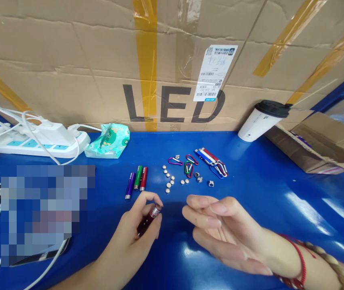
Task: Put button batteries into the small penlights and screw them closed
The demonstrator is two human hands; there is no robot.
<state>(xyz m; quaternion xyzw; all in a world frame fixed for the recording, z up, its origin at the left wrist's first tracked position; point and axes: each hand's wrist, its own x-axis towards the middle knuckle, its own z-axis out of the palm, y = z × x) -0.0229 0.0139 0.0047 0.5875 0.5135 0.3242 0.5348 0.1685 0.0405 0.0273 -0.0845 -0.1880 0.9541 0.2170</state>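
My left hand [135, 237] grips a small dark red flashlight tube [148, 220], silver end pointing up toward the fingertips. My right hand [220, 233] hovers just right of it, palm turned inward, fingers loosely apart, holding nothing. Beyond the hands on the blue table [280, 193] lie three more tubes, purple [130, 185], green [138, 177] and red [143, 178], side by side. Several silver button cells [168, 179] are scattered right of them. Coloured carabiner clips [189, 166] and assembled red and blue flashlights [209, 158] lie farther right.
A large cardboard box marked LED [172, 60] walls off the back. A white power strip with cables [36, 139] and a tissue packet [108, 141] sit at back left. A white cup with black lid [262, 120] leans at back right beside an open carton [319, 141].
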